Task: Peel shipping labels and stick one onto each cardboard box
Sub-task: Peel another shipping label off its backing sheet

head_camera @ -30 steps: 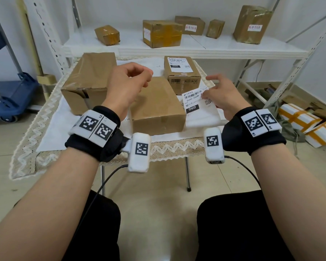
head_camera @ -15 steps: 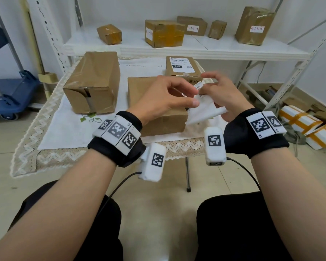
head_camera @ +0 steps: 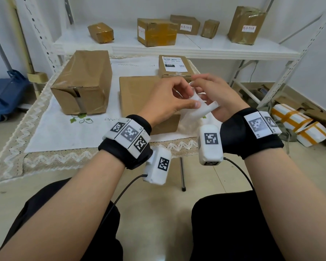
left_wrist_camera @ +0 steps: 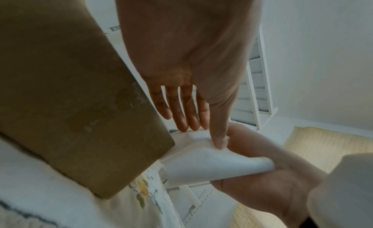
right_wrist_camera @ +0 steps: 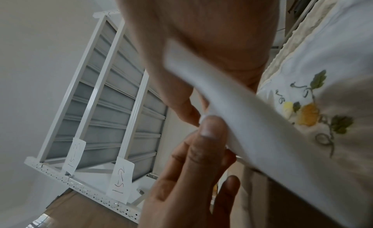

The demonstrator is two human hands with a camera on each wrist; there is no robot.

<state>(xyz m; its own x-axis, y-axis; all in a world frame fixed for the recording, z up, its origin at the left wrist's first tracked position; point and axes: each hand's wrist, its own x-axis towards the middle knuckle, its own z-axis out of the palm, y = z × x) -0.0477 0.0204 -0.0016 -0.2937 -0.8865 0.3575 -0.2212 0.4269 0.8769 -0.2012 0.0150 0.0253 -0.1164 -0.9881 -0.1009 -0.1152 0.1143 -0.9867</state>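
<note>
White curled paper label sheet (head_camera: pixel 198 108) is pinched between the left hand (head_camera: pixel 169 102) and right hand (head_camera: pixel 216 97), held together above the plain brown cardboard box (head_camera: pixel 137 95), with a labelled box (head_camera: pixel 174 65) at 12 o'clock

Three boxes on the table (head_camera: pixel 51 132): tall box (head_camera: pixel 83 81) left, flat box (head_camera: pixel 137 93) middle, labelled box (head_camera: pixel 174 65) behind it

My head view is bright and evenly lit, with soft shadows and straight edges bowing near the frame borders. The glossy tape on the large brown cardboard box (head_camera: pixel 81 81) throws mild glare. Both wrist views run dimmer and softer; the curled white paper sheet (right_wrist_camera: pixel 252 119) smears close to the lens, possibly from motion.
</note>
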